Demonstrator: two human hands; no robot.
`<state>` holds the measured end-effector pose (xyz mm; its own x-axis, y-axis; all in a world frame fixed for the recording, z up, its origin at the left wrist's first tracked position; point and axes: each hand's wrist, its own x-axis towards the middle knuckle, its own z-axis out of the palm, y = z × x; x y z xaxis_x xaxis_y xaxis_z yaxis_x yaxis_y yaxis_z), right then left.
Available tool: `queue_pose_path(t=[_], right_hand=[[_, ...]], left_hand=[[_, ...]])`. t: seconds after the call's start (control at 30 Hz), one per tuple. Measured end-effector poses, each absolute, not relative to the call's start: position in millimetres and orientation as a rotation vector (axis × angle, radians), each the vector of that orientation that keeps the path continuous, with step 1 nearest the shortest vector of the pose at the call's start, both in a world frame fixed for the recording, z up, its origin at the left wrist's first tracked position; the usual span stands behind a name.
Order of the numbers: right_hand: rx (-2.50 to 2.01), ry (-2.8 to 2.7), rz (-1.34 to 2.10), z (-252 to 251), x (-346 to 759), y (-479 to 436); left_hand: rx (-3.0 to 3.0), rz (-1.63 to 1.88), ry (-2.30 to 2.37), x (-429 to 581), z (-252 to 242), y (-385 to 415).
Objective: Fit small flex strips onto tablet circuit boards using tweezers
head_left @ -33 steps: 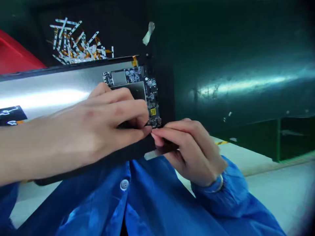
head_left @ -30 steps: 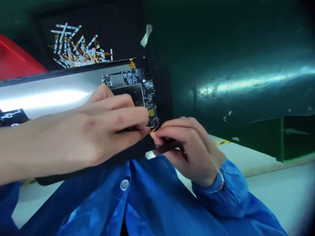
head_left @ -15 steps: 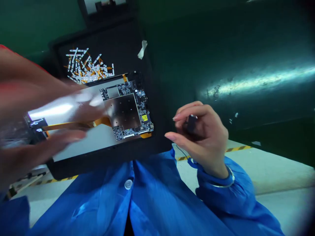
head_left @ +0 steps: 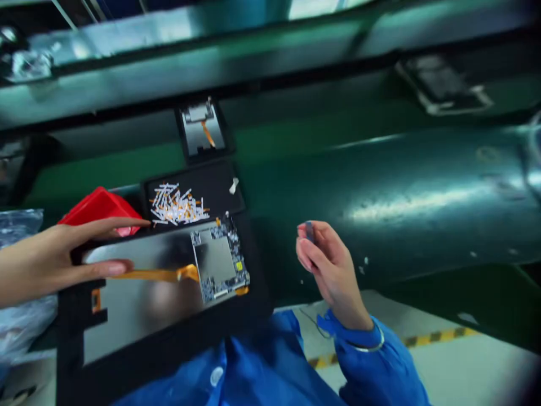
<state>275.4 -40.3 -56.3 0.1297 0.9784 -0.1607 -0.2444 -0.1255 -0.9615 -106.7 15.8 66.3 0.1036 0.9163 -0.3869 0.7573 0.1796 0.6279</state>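
Note:
A tablet-like display panel point(head_left: 143, 318) lies in a black tray, silver back up, with a circuit board point(head_left: 217, 259) at its right end. An orange flex cable point(head_left: 156, 275) runs left from the board. My left hand point(head_left: 80, 254) is over the panel's left end, thumb and forefinger spread, the thumb by the cable. To the right, above the green bench, my right hand point(head_left: 332, 262) pinches a small dark grey piece point(head_left: 310, 231) between thumb and fingers; its kind is unclear.
Behind the panel, a black tray point(head_left: 217, 183) holds a heap of white-and-orange flex strips point(head_left: 175, 206). Another panel point(head_left: 203, 132) sits farther back. A red bin point(head_left: 99, 208) and clear plastic bags point(head_left: 25, 321) are at left. A blurred device point(head_left: 442, 84) lies far right.
The view has tilted up, showing more bench. My blurred left hand has drawn back leftward and now shows clearly. My right hand's loosely curled fingers have closed into a pinch on the dark piece.

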Motion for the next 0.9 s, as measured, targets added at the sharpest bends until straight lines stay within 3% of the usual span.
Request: queue_pose_path(t=[0.1, 0.2, 0.37, 0.53, 0.73, 0.9], right_hand=[[-1.182, -0.663, 1.220, -53, 302, -30], [-1.192, -0.501, 1.106, -50, 325, -25], [-1.218, -0.420, 1.043, -54, 338, -18], [-1.279, -0.589, 1.118, -56, 334, -16], [-1.435, -0.688, 1.014, -64, 348, -28], [-1.473, -0.854, 1.125, -70, 341, -12]], left_hand=[[1.434, 0.211, 1.627, -80, 80, 40], [1.160, 0.384, 1.557, -39, 75, 75], [1.088, 0.709, 1.497, 64, 27, 153], [1.204, 0.738, 1.549, 143, -8, 220], [1.427, 0.637, 1.854, 87, -13, 254], [1.476, 0.367, 2.122, 40, -17, 266]])
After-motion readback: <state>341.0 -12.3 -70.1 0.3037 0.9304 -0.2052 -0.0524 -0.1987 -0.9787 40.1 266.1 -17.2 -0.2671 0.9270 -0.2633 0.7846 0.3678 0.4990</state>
